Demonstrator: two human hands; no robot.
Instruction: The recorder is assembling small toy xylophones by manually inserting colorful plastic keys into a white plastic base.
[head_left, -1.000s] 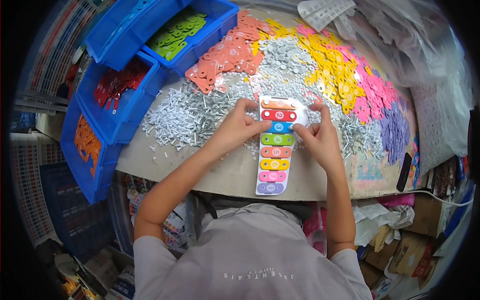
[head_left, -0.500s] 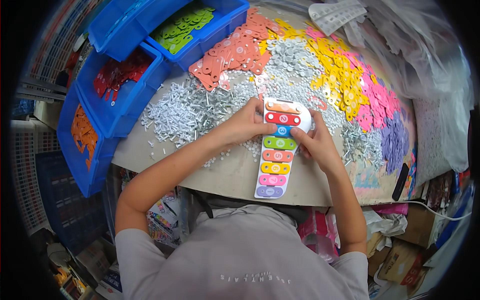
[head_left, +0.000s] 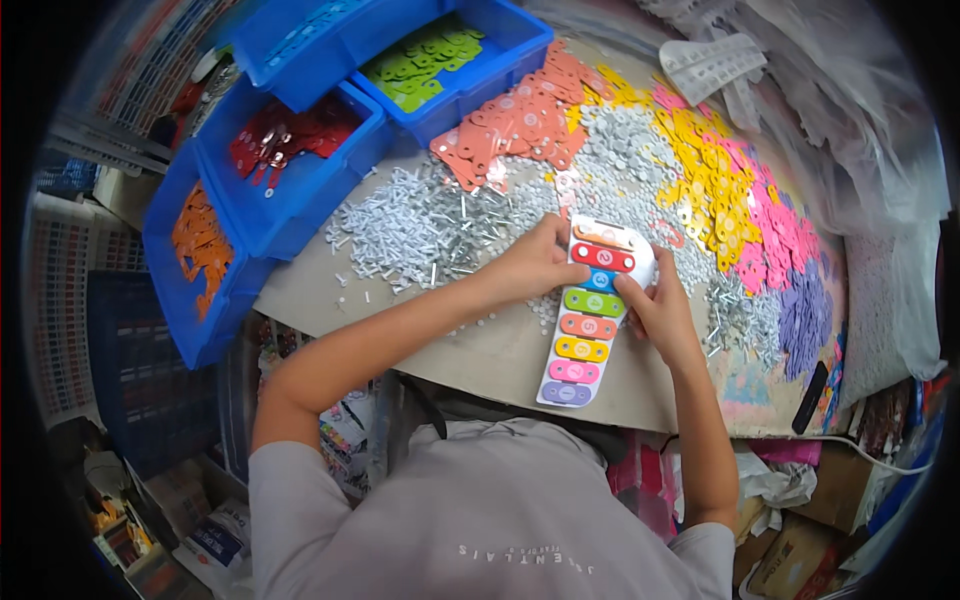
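Both hands are on the toy xylophone board [head_left: 583, 338], a long white one with a row of coloured bars down it, and it's sitting right in front of the person over the near part of the table [head_left: 470, 350], tilted a bit, with its narrow end close to the front edge. The left hand [head_left: 545, 265] is pinching the left side, thumb on the end of the blue bar [head_left: 600, 280], and the right hand [head_left: 660, 308] has hold of the right side, thumb at that bar's other end. Can't tell if the board's fully resting on the table or slightly lifted. Past it there's a heap of white pegs [head_left: 385, 230] on the left, then loose coral pieces [head_left: 510, 125], yellow pieces [head_left: 715, 165], pink pieces [head_left: 778, 235] and purple pieces [head_left: 805, 305] curving round to the right. Over on the far left, a blue bin [head_left: 325, 200] holds red pieces [head_left: 290, 140], and another beside it has orange ones.
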